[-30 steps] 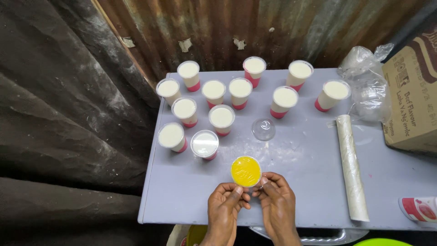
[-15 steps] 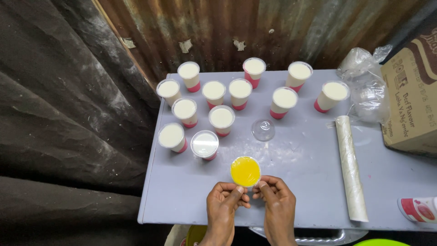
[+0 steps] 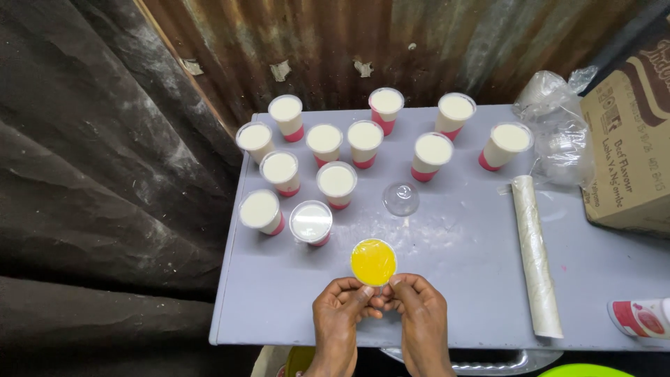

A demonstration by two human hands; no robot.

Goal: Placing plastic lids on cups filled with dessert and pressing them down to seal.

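Observation:
A small clear cup filled with yellow liquid stands near the front edge of the grey table. My left hand and my right hand both hold it at its near side, fingertips pinched against its base. Just beyond it lies a loose clear dome lid. Further back stand several cups of white and red layered drink; the nearest one wears a clear lid.
A long roll of clear film lies at the right. A cardboard box and a crumpled clear plastic bag sit at the back right. A red and white container lies at the right front. Corrugated metal wall behind.
The hands and the yellow cup have barely moved; my fingers have shifted slightly at the cup's base.

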